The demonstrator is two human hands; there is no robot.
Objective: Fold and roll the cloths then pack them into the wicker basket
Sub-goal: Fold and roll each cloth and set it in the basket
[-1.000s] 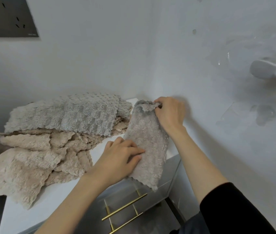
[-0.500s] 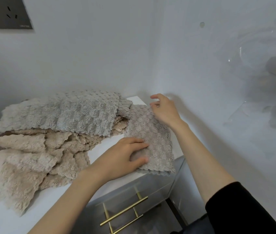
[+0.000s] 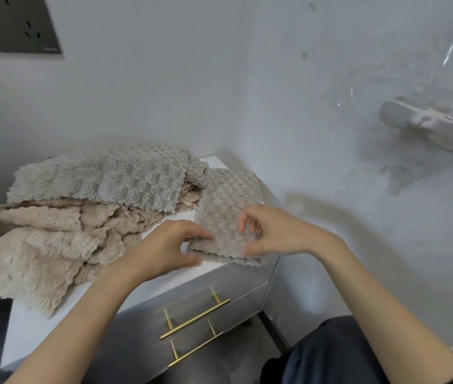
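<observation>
Cloths fill the left of the white cabinet top [image 3: 39,328]: a loose heap of beige cloths [image 3: 42,245], their layers too tangled to count, with one grey cloth [image 3: 103,181] spread over the back of the heap. Next to the right, the left hand [image 3: 164,248] reaches in from below, forearm bare, and pinches the near left corner of one folded grey cloth [image 3: 225,206], fingers on top and thumb at the edge. That cloth lies flat at the right end of the cabinet top, its far left corner touching the heap and its near edge at the cabinet's front. Below it, two brass bar handles [image 3: 194,318] sit on the drawer fronts. The right hand [image 3: 272,234] is over the cloth's near right part, fingers curled, thumb stretched along the near edge; it is blurred, so whether it grips cannot be told. On the right wall hangs one white holder [image 3: 427,126].
</observation>
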